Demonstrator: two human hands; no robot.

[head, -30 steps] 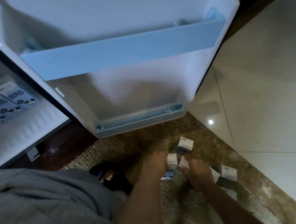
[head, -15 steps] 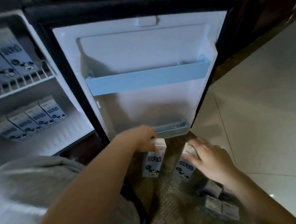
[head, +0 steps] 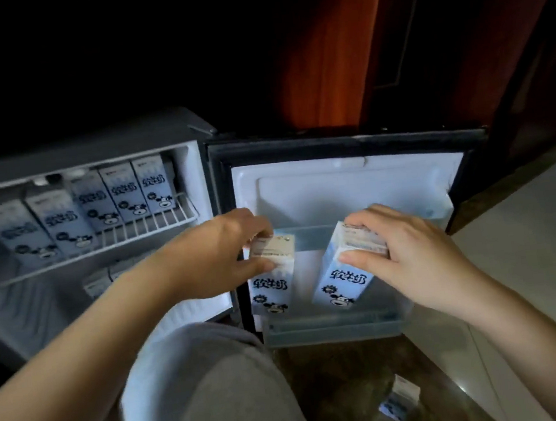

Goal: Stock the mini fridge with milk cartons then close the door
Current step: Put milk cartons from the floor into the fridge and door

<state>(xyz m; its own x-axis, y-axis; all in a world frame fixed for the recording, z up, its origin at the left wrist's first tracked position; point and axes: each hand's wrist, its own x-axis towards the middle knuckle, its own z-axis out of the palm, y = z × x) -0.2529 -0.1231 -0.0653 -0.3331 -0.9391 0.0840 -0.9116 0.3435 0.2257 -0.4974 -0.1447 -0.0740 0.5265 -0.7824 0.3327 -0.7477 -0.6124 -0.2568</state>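
The left grip (head: 226, 250) is clamped on the top end of the left carton (head: 272, 288), thumb on the near edge and fingers over the far one. The right grip (head: 408, 251) is clamped on the top of the right carton (head: 342, 284) in the same way. Holding each by the top leaves its base free, which I judge is meant to let it drop into a shelf without trapping fingers.

The left carton hangs almost upright. The right carton, at 3 o'clock of it and apart, tilts with its base swung towards 7 o'clock. Both hang in front of the inner face of the open fridge door (head: 353, 185), not yet in a shelf. The upper door shelf (head: 310, 239) shows as a pale blue band between their tops. The lower door shelf (head: 333, 329) lies at 6 o'clock, just under their bases. I cannot tell which shelf they are bound for.

Counted:
- Two cartons are in hand, one per grip.
- Five shelf cartons (head: 123, 192) stand in a row on the wire shelf (head: 154, 223), at 10 o'clock of the left grip, prints facing out.
- More cartons sit below that shelf, too blurred to count.
- At least one floor carton (head: 401, 398) lies at 5 o'clock, so stocking is well along but unfinished.
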